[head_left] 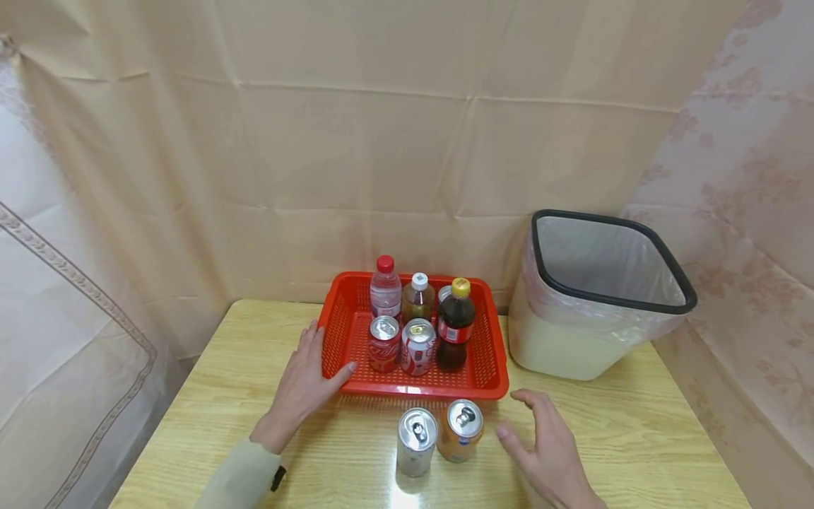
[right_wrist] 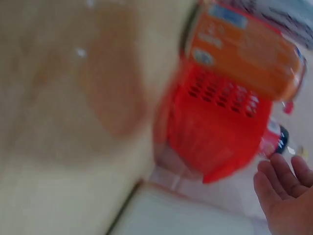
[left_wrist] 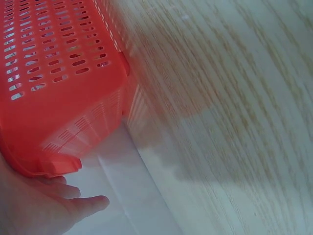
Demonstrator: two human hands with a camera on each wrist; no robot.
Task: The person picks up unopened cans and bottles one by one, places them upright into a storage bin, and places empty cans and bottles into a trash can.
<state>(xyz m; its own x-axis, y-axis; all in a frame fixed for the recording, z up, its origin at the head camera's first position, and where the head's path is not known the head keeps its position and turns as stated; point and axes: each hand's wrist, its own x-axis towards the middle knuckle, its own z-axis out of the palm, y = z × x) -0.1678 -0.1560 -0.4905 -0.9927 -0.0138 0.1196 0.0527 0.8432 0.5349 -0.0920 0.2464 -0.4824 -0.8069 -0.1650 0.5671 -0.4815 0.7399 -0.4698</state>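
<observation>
A red plastic basket (head_left: 420,390) holds several bottles and cans. My left hand (head_left: 305,378) rests on the basket's left front corner, its fingers extended along the outside and the thumb over the rim; in the left wrist view the hand (left_wrist: 44,205) lies against the rim. In front of the basket stand a silver can (head_left: 416,445) and an orange can (head_left: 461,435), both upright with opened tops. My right hand (head_left: 547,452) is just right of the orange can, fingers spread and holding nothing. The right wrist view is blurred but shows the orange can (right_wrist: 244,51) apart from the hand.
Inside the basket are a red-capped bottle (head_left: 385,291), a white-capped bottle (head_left: 418,300), a yellow-capped cola bottle (head_left: 454,329) and Coca-Cola cans (head_left: 417,350). A lined trash bin (head_left: 566,346) with a black rim stands back right. Curtains hang behind the wooden table (head_left: 210,403).
</observation>
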